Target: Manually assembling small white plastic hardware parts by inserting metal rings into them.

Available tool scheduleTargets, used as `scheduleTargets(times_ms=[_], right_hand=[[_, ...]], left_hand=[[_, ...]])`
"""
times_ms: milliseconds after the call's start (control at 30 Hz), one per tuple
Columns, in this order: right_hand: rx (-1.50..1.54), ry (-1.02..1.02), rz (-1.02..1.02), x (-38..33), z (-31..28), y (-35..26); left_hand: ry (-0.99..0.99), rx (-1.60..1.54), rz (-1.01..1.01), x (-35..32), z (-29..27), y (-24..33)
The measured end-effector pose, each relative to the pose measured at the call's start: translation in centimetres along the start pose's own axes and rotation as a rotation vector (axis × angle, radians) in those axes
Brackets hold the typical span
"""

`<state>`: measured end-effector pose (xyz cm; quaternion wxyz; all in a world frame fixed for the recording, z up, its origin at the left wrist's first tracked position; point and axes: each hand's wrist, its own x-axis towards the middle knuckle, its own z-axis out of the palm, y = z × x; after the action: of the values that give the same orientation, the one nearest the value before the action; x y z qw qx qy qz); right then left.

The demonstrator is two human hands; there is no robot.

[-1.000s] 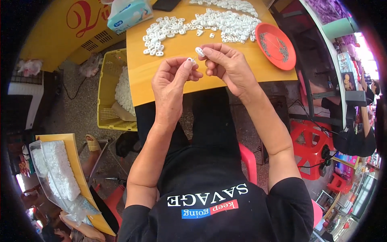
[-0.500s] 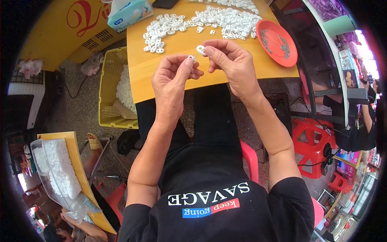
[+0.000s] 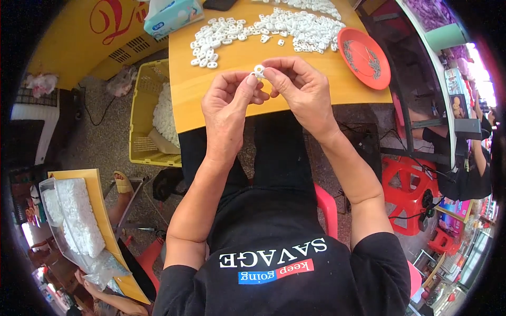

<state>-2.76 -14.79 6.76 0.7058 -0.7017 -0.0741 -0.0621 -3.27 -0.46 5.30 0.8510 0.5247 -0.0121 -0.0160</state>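
Fingertips nearly meeting, my hands come together above the near part of the yellow table (image 3: 190,110). My left hand (image 3: 225,108) is closed in a pinch on a small white plastic piece, mostly covered by the fingers. Between thumb and finger, my right hand (image 3: 305,92) grips another white plastic piece (image 3: 259,69), with a hole showing, right against the left fingertips. Whether the two pieces are joined I cannot tell. Many similar white two-holed pieces (image 3: 311,31) lie spread across the table beyond my hands. Thin metal pins lie in the red plate (image 3: 382,81) at the right.
A tissue pack (image 3: 174,18) and a dark flat object (image 3: 219,4) are at the far left. Beside the table stands a yellow basket (image 3: 138,142) of white pieces. At lower left, a clear box (image 3: 58,210) holds more white pieces. Red stools (image 3: 403,179) are at right.
My right hand has come slightly down and left, bringing its white piece against the left fingertips. The small gap between the hands has closed.
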Motion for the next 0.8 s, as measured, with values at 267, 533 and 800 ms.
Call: scheduleTargets(times_ms=[267,533,800], right_hand=[[0.036,0.021,0.007,-0.2,0.4,-0.3],[0.142,0.053,0.026,-1.0,1.4,0.1],[0.322,0.043,0.111,-0.6,1.0,2.4]], left_hand=[[-0.004,-0.023,0.002,-0.2,0.0,0.1],[0.012,-0.011,0.009,-0.3,-0.1,-0.1],[-0.031,-0.021,-0.013,0.0,-1.3,-1.0]])
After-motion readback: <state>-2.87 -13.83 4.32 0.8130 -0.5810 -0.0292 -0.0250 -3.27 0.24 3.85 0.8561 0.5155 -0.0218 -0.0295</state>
